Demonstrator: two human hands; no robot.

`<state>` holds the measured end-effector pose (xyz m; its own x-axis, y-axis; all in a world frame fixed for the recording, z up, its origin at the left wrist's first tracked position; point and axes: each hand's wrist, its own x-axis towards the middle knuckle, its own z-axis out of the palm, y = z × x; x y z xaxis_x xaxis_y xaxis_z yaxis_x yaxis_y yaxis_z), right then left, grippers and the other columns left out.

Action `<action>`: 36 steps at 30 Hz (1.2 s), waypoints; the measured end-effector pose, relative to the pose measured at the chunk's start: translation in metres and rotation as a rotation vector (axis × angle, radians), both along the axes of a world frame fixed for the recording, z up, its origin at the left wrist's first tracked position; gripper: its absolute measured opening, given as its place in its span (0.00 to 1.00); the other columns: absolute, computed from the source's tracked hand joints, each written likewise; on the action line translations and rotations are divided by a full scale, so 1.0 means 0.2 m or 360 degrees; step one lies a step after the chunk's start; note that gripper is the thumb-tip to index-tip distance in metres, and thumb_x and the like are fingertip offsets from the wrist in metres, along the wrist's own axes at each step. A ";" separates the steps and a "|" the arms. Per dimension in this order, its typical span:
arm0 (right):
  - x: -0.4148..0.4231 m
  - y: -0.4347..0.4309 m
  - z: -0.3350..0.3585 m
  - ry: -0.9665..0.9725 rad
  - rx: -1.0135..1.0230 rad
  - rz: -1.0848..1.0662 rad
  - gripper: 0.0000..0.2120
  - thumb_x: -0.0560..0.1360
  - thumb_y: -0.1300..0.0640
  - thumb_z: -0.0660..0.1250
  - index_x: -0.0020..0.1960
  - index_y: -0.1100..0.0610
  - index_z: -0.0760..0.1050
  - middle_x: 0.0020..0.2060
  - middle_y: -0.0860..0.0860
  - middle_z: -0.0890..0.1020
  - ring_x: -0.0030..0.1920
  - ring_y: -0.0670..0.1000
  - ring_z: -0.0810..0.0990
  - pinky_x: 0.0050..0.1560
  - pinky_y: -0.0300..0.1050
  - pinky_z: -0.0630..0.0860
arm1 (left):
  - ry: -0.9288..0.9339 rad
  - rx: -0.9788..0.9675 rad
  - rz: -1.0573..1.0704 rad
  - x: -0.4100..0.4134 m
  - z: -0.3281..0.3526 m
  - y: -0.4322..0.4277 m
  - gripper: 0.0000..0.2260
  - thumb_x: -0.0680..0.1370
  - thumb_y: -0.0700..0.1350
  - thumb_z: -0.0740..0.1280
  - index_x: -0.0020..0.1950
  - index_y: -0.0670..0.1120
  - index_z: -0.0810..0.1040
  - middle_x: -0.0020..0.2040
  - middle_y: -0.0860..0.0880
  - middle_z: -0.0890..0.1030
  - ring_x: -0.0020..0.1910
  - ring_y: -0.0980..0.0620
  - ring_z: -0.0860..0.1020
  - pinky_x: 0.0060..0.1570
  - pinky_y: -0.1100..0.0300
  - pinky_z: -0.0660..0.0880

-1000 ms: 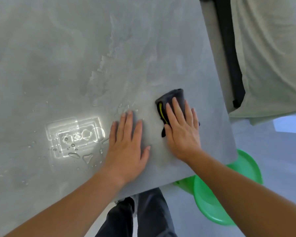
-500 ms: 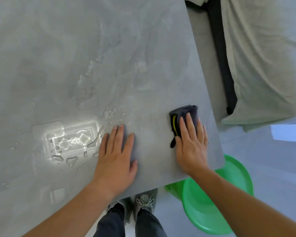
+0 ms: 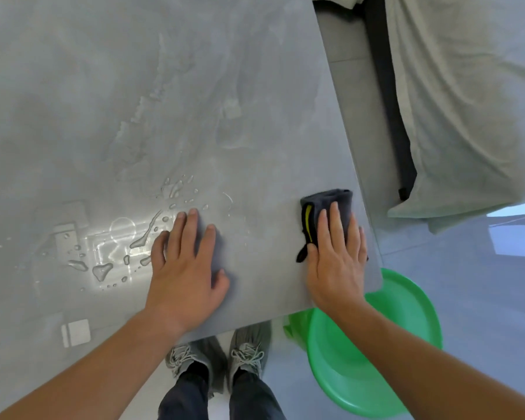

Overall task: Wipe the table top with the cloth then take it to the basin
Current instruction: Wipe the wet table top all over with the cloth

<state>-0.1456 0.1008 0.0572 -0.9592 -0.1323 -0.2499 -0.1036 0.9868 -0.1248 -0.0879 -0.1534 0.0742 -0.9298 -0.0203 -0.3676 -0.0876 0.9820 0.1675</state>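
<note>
A dark grey cloth [image 3: 322, 204] with a yellow stripe lies folded on the grey table top [image 3: 194, 101], close to its right edge and near corner. My right hand [image 3: 337, 256] presses flat on the cloth with straight fingers. My left hand [image 3: 185, 268] rests flat on the bare table, a hand's width to the left of the cloth. Water drops and a small puddle [image 3: 103, 268] sit just left of my left hand. A green basin [image 3: 406, 313] stands on the floor below the table's near right corner, partly hidden by my right forearm.
A bed or sofa draped in a pale green sheet [image 3: 467, 101] stands to the right, across a narrow strip of floor. My shoes [image 3: 219, 356] show under the table's near edge. The table surface extends far to the left and back.
My right hand has slid the cloth rightward, up to the table's right edge near the corner. My left hand stays flat on the table. The view has shifted, showing my shoes and more of the basin.
</note>
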 end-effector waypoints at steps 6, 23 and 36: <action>-0.20 0.02 -0.02 0.0132 -0.0105 -0.0193 0.29 0.83 0.49 0.51 0.81 0.53 0.50 0.81 0.49 0.51 0.80 0.57 0.47 0.79 0.56 0.42 | 0.0001 -0.0041 -0.0042 0.02 -0.02 -0.02 0.32 0.75 0.58 0.56 0.76 0.44 0.61 0.81 0.39 0.51 0.80 0.42 0.46 0.72 0.43 0.47; 0.53 -0.29 0.00 0.0052 -0.0119 -0.0232 0.29 0.81 0.45 0.53 0.81 0.50 0.55 0.81 0.50 0.53 0.80 0.59 0.47 0.79 0.59 0.45 | 0.0102 0.0076 -0.0126 0.20 0.01 -0.12 0.29 0.81 0.59 0.52 0.77 0.45 0.62 0.80 0.39 0.54 0.80 0.41 0.50 0.74 0.42 0.45; 0.61 -0.69 -0.06 0.0170 -0.0159 0.0294 0.28 0.81 0.48 0.55 0.80 0.51 0.58 0.81 0.52 0.56 0.80 0.61 0.49 0.77 0.64 0.48 | 0.0157 0.0040 0.0204 0.10 -0.06 -0.57 0.33 0.80 0.66 0.42 0.81 0.49 0.48 0.82 0.41 0.42 0.80 0.44 0.38 0.76 0.43 0.37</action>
<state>-0.0234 -0.0375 0.0448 -0.9366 -0.3274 -0.1249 -0.2994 0.9330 -0.1998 -0.0670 -0.2669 0.0619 -0.9518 -0.1329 -0.2763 -0.1937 0.9593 0.2056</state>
